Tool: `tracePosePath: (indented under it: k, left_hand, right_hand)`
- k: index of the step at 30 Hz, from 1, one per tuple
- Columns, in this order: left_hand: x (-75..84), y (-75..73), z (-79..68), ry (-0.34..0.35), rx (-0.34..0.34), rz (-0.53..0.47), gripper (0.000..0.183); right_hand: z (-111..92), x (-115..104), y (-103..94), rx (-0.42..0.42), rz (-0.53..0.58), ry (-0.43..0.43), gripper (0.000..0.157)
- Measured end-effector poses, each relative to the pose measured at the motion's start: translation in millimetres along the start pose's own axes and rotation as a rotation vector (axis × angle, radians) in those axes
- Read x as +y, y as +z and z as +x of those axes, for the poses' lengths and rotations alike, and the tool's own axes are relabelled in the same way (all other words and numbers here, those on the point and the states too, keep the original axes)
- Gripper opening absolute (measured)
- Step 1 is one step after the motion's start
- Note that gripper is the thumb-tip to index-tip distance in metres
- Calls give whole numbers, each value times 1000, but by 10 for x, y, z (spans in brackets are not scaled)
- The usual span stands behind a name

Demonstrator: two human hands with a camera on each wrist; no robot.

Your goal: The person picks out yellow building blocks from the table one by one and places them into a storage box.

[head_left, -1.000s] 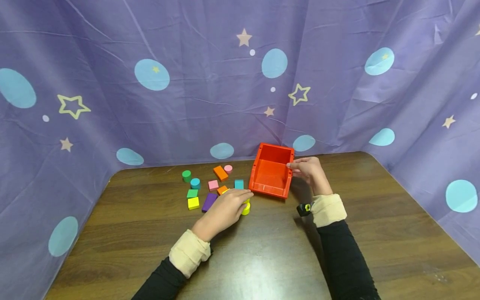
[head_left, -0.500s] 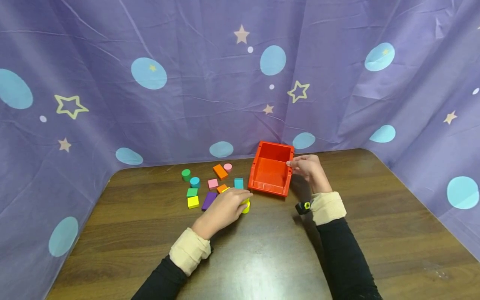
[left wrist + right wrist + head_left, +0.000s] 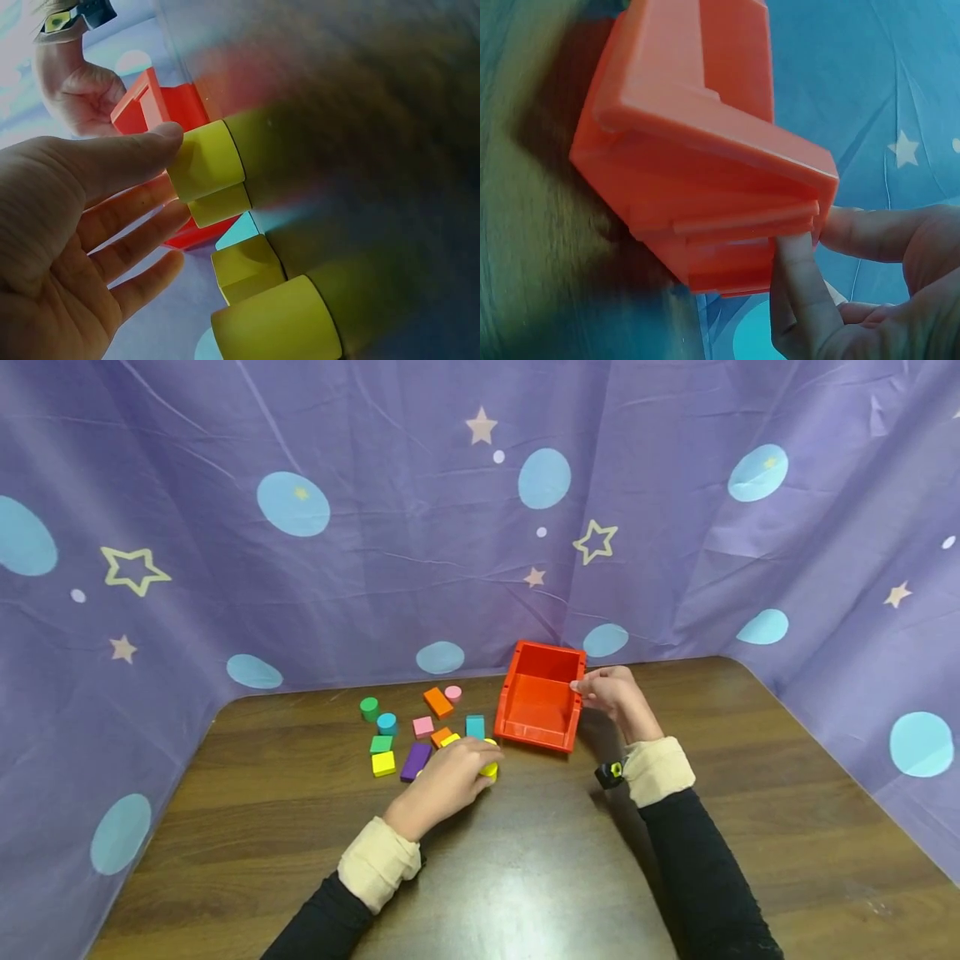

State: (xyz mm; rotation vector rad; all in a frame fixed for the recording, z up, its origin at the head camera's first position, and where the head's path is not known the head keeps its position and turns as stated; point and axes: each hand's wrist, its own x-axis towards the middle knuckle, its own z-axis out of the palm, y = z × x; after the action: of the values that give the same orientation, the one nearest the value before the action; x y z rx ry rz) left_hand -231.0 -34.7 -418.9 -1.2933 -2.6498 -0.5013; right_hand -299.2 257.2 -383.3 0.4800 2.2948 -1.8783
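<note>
Left grip [image 3: 448,777] pinches a yellow block [image 3: 206,161] (right grip [image 3: 617,697] holds red bin [image 3: 538,706]).

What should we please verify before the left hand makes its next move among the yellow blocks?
1. Red bin steadied: ok; the right hand holds its side edge.
2. Bin opening uncovered: ok; the head view shows straight to its floor.
3. Left hand at a round yellow block: ok; the thumb lies at its edge.
4. Secure grip on that block: cannot tell; the contact behind it is hidden.
5. Block standing well apart from its neighbours: not ok; a second yellow block shows right beside it.
6. Blue block clear of the bin: ok; table shows between them.
</note>
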Motion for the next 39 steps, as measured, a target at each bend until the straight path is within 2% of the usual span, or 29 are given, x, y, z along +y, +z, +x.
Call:
tracePosePath:
  k: [7, 16, 21, 28, 33, 39]
  left_hand:
    - [-5, 0, -6, 20, 22, 42, 28]
    - [13, 43, -34, 25, 31, 57, 22]
    - [36, 37, -50, 62, 53, 91, 15]
    - [52, 43, -41, 109, 83, 136, 16]
    - [67, 25, -23, 100, 88, 159, 13]
    - [83, -4, -10, 69, 63, 169, 11]
  right_hand:
    - [37, -50, 32, -13, -13, 22, 8]
    - [71, 42, 26, -46, -31, 10, 8]
    - [68, 67, 21, -52, -43, 6, 13]
    - [67, 91, -3, -61, -21, 5, 13]
    - [39, 69, -36, -76, -27, -8, 15]
    - [30, 21, -51, -70, -12, -8, 11]
